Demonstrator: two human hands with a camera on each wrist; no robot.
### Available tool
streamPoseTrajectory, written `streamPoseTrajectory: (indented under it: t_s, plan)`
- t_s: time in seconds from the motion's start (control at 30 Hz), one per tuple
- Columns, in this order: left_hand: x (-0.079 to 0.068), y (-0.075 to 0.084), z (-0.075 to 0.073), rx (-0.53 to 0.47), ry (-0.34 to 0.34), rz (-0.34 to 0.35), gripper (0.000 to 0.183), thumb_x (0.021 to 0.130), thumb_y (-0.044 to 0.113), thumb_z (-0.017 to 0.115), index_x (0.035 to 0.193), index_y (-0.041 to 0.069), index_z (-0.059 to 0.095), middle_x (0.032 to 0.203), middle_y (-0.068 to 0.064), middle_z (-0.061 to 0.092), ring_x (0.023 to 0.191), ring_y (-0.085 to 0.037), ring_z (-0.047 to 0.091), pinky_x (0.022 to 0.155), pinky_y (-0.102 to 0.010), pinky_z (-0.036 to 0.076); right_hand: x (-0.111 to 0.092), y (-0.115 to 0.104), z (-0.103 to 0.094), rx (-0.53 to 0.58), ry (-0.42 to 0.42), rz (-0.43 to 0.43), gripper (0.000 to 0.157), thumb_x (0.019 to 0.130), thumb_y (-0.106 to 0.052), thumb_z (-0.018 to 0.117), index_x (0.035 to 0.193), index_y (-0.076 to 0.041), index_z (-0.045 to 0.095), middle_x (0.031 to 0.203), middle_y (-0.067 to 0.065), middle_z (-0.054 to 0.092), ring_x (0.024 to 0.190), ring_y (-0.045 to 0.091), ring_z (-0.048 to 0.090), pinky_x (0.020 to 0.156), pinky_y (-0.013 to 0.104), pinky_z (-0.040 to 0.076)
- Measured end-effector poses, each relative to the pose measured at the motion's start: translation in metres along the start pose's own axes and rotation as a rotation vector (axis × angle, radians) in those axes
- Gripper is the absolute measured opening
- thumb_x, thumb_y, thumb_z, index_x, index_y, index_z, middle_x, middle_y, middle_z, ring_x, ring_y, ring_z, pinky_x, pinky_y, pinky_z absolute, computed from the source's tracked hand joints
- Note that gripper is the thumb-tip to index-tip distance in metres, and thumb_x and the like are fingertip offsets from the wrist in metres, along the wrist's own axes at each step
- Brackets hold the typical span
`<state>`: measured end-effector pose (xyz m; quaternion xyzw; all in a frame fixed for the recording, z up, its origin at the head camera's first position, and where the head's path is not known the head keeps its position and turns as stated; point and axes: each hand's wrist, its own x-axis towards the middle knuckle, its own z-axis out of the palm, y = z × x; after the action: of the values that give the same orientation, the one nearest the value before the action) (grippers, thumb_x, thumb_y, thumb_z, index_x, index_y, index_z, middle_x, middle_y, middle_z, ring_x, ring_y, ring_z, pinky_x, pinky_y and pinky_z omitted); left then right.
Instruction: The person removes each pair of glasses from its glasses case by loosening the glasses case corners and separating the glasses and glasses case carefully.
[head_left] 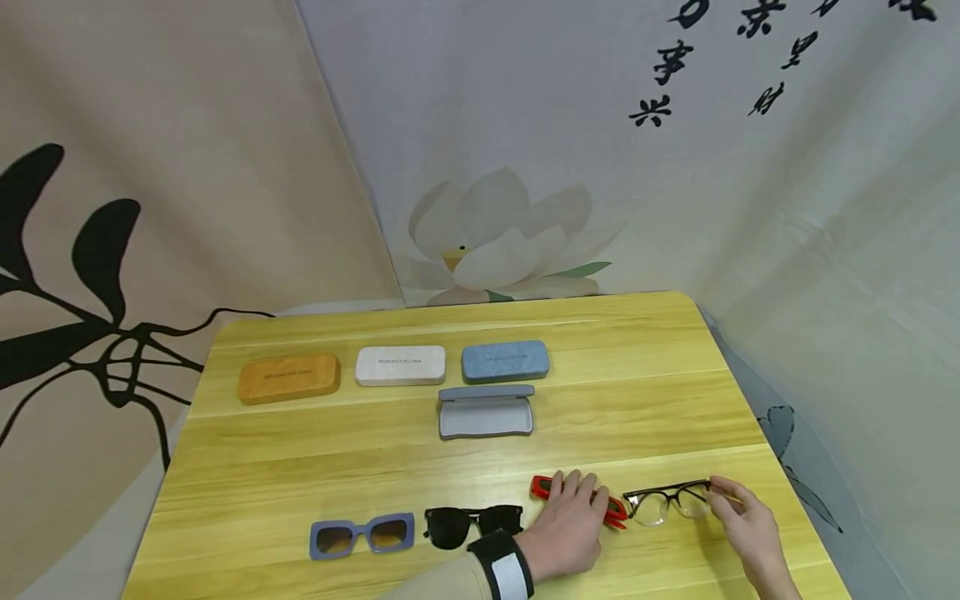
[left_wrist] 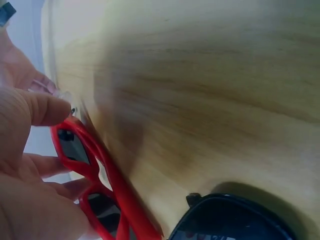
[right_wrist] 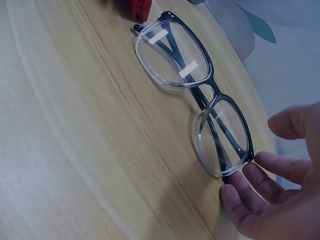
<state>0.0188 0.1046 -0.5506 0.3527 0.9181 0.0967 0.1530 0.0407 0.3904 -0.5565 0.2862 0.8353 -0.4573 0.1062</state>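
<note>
Red sunglasses (head_left: 540, 487) lie folded near the front of the table, my left hand (head_left: 567, 527) over their middle. In the left wrist view, my left thumb (left_wrist: 47, 107) is at one end of the red frame and the fingers are behind the lenses, gripping it. To the right, black-and-clear eyeglasses (right_wrist: 212, 90) lie with folded temples. Fingertips of my right hand (head_left: 750, 529) touch their right end, while the right thumb (right_wrist: 290, 121) stands apart from the frame.
Black sunglasses (head_left: 450, 528) and blue-purple sunglasses (head_left: 363, 535) lie left of my hands. Farther back are an orange case (head_left: 288, 379), a white case (head_left: 401, 366), a blue case (head_left: 506, 362) and an opened grey case (head_left: 486, 417). Fabric hangs behind the wooden table (head_left: 360, 462).
</note>
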Motion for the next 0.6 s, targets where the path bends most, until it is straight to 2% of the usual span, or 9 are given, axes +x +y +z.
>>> streamPoseTrajectory:
  t_s: [0.1,0.17,0.23,0.33,0.43,0.6]
  plan:
    - [-0.002,-0.002,0.002,0.007,0.011,0.003,0.064,0.094,0.029,0.070,0.153,0.014,0.048,0.161,-0.011,0.038,0.149,-0.033,0.034,0.120,-0.053,0.032,0.000,0.000,0.000,0.008,0.007,0.004,0.051,0.104,-0.020,0.058,0.147,0.005,0.050,0.119,-0.006,0.063,0.083,-0.019,0.050,0.076,0.017,0.051]
    - [-0.005,-0.003,0.004,0.007,0.007,0.004,0.062,0.097,0.029,0.067,0.154,0.014,0.048,0.163,-0.012,0.035,0.150,-0.035,0.031,0.120,-0.053,0.032,0.000,-0.001,0.000,0.009,0.005,0.001,0.051,0.104,-0.020,0.058,0.147,0.006,0.049,0.121,-0.001,0.064,0.083,-0.019,0.050,0.077,0.018,0.051]
    - [-0.007,-0.003,0.006,0.000,0.000,0.006,0.061,0.099,0.029,0.064,0.156,0.015,0.045,0.165,-0.013,0.031,0.152,-0.036,0.027,0.121,-0.054,0.031,0.000,-0.001,0.000,0.010,-0.005,0.002,0.052,0.105,-0.022,0.058,0.148,0.006,0.048,0.128,0.009,0.064,0.083,-0.019,0.049,0.077,0.018,0.052]
    - [-0.009,-0.003,0.010,-0.015,-0.015,0.011,0.061,0.102,0.027,0.060,0.159,0.016,0.040,0.168,-0.014,0.024,0.155,-0.037,0.021,0.122,-0.056,0.029,0.001,-0.001,-0.001,0.012,-0.026,0.006,0.055,0.106,-0.024,0.056,0.151,0.006,0.045,0.140,0.023,0.056,0.084,-0.020,0.048,0.079,0.018,0.052]
    - [-0.013,-0.002,0.013,-0.006,-0.012,0.015,0.060,0.103,0.024,0.056,0.160,0.016,0.038,0.169,-0.015,0.021,0.155,-0.039,0.020,0.121,-0.058,0.029,0.001,-0.002,0.000,0.013,-0.034,0.015,0.056,0.107,-0.026,0.055,0.152,0.005,0.044,0.145,0.027,0.051,0.083,-0.021,0.047,0.079,0.019,0.053]
    - [-0.020,-0.001,0.015,0.051,0.012,0.012,0.062,0.101,0.020,0.057,0.160,0.017,0.039,0.169,-0.016,0.024,0.154,-0.040,0.024,0.120,-0.058,0.031,0.001,-0.001,0.001,0.011,-0.025,0.018,0.055,0.106,-0.025,0.055,0.151,0.005,0.044,0.145,0.027,0.051,0.083,-0.019,0.047,0.078,0.020,0.052]
